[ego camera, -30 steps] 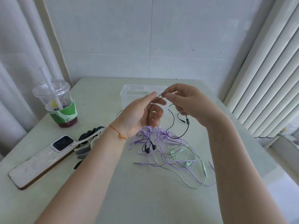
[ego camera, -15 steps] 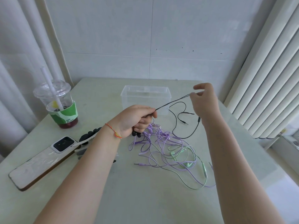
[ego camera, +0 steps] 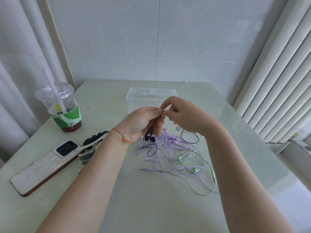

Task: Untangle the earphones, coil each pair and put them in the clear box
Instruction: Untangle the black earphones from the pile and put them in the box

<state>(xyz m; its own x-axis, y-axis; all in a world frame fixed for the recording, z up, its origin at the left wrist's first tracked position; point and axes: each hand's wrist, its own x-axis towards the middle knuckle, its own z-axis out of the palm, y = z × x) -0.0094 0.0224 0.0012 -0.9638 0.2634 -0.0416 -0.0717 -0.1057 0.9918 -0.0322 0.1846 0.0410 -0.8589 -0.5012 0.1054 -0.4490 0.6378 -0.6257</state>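
Both hands (ego camera: 146, 121) (ego camera: 186, 115) pinching thin black earphones (ego camera: 150, 137), glossy buds dangling

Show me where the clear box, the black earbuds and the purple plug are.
Clear box (ego camera: 134, 94): head view, left rim.
Black earbuds (ego camera: 150, 138): head view, buds hanging below the left hand.
Purple plug (ego camera: 146, 169): head view, plug body on the table.

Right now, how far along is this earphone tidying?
Early on. Done: nothing; the clear box looks empty. In hand: the left hand grips the black earphones, buds hanging below, while the right hand pinches their cord beside it. Left: the purple earphones and green earphones lie tangled on the table.
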